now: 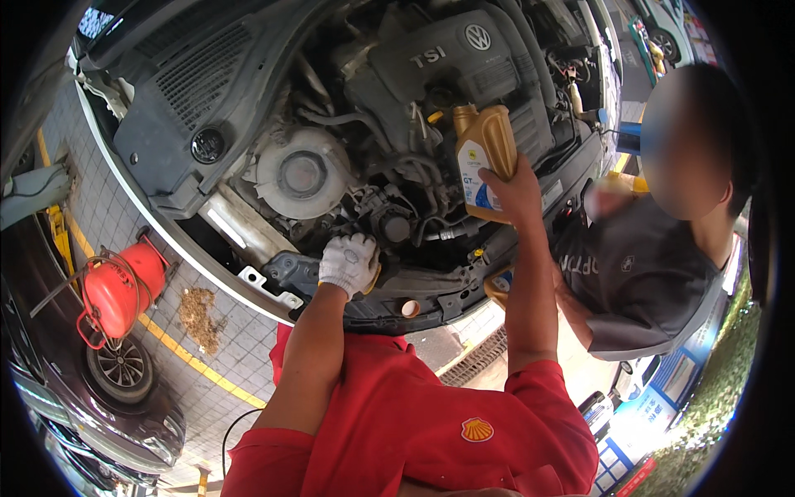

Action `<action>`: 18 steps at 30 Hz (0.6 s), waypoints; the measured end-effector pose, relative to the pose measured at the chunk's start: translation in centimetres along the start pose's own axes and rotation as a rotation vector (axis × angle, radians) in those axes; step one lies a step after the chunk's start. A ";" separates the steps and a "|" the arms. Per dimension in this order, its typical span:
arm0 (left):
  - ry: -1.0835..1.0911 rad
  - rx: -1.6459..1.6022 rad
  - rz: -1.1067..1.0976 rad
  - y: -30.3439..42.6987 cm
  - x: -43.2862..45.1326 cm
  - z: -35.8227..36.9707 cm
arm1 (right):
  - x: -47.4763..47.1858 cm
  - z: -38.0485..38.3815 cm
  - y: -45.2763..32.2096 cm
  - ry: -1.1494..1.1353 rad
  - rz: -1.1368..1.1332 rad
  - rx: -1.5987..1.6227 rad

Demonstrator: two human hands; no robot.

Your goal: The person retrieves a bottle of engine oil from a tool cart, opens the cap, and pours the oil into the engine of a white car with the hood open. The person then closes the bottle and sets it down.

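My right hand (pixel 514 189) grips a gold plastic bottle of engine oil (pixel 486 146) around its lower body. The bottle's neck lies close to a dark round opening (pixel 440 95) on the black VW TSI engine cover (pixel 428 59). Whether any oil is flowing cannot be seen. A white knitted glove covers my left hand (pixel 351 264), which rests with curled fingers on the black front crossmember (pixel 397 282). Its fingertips are hidden, so what they hold is unclear. A small copper-coloured cap (pixel 410 309) sits on the front panel. Near the bottle shows a yellow dipstick handle (pixel 435 117).
Another person (pixel 646 267) in a dark shirt stands close at my right. Part of a second gold bottle (pixel 497 287) shows behind my right forearm. On the floor at left are a red wheeled tank (pixel 124 286), sawdust (pixel 200 317) and a parked dark car (pixel 81 397).
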State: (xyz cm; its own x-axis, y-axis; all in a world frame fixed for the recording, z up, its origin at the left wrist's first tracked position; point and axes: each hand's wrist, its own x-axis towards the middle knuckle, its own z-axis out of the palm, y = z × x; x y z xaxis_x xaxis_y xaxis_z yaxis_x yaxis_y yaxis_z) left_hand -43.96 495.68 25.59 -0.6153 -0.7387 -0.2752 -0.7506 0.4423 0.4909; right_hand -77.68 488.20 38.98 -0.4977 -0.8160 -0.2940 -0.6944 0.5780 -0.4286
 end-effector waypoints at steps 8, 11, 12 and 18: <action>-0.006 0.002 -0.007 0.2 0.1 -0.2 | -0.1 -0.1 -0.2 -0.025 0.021 -0.007; 0.000 -0.001 -0.003 0.1 0.0 0.1 | -0.2 -0.4 -0.9 -0.042 0.039 -0.028; 0.002 0.003 -0.001 0.1 0.0 0.2 | -0.1 -0.5 -1.0 -0.048 0.045 -0.039; 0.016 0.002 0.015 0.1 -0.1 0.3 | 0.2 0.1 0.0 0.008 -0.015 -0.080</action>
State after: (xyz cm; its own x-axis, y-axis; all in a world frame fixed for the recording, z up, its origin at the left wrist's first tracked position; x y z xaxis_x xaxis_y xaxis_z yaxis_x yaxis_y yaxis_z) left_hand -44.04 495.94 25.35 -0.6228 -0.7397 -0.2548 -0.7418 0.4547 0.4929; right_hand -77.75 488.07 38.81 -0.4907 -0.8249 -0.2806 -0.7412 0.5644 -0.3633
